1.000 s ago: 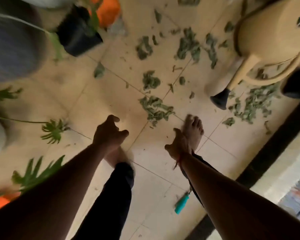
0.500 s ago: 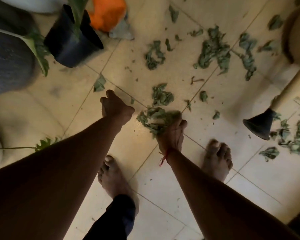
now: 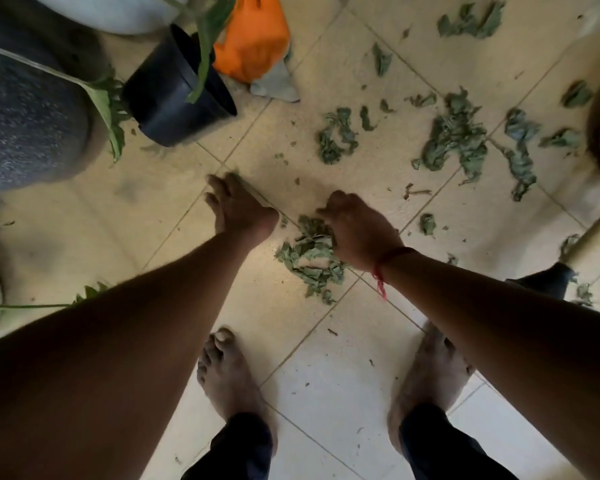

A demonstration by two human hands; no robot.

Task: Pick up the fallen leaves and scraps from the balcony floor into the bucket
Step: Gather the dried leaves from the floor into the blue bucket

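leaves (image 3: pixel 310 258) look crumpled, dull green, apparently dry.

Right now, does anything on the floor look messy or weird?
Yes. Torn green leaves lie scattered over the tiles, with one pile under the right hand. A black pot sits tipped on its side. No bucket shows.

Both hands reach down: right hand (image 3: pixel 357 230) on leaf pile (image 3: pixel 309 258).

Right hand (image 3: pixel 357 230) hides its grip on leaf pile (image 3: pixel 309 258)
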